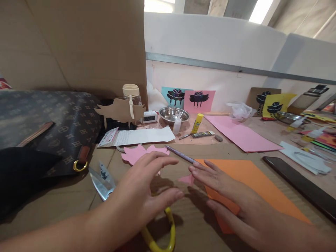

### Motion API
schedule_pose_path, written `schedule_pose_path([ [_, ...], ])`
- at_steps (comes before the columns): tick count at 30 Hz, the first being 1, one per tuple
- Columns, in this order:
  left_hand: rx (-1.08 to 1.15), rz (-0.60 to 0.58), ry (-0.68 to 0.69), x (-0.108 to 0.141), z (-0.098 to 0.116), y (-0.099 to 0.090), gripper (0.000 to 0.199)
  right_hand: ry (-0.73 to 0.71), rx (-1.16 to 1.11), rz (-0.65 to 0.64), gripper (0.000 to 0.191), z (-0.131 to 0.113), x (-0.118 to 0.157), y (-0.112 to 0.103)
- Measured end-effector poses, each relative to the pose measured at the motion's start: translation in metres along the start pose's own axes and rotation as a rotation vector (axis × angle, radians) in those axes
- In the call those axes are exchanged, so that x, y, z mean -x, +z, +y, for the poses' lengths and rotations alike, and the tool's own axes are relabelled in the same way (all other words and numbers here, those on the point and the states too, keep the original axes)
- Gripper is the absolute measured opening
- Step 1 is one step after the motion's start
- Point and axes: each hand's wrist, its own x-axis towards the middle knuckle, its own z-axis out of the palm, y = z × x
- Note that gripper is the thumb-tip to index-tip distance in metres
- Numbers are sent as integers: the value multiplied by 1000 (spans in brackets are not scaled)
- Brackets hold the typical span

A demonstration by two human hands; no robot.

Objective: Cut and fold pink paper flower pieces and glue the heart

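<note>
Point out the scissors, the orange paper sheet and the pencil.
scissors (101, 182): head view, on the bare metal blades left of the left hand.
orange paper sheet (256, 183): head view, on its open middle.
pencil (180, 155): head view, mid-shaft.

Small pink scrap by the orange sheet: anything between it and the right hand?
Nothing visible. The small pink scrap lies bare on the cardboard, just off the right hand fingertips, at the edge of the orange sheet. The pencil lies beyond it.

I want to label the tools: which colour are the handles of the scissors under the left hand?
Yellow handles on the scissors, seen in the head view.
</note>
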Motion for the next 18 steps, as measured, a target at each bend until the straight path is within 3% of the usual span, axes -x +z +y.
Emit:
schedule_pose_path([
  [5, 120, -150, -173, -3, -11, 11, 12, -65, 17, 22, 60, -5, 4, 0],
  [10, 150, -182, -236, -3, -9, 11, 20, -62, -17, -19, 58, -6, 8, 2],
  [14, 97, -202, -195, -3, -9, 11, 17, 80, -196, 39, 59, -2, 9, 7],
  [18, 49, -223, -153, -2, -8, 12, 16, 309, -465, 84, 37, -1, 0, 11],
])
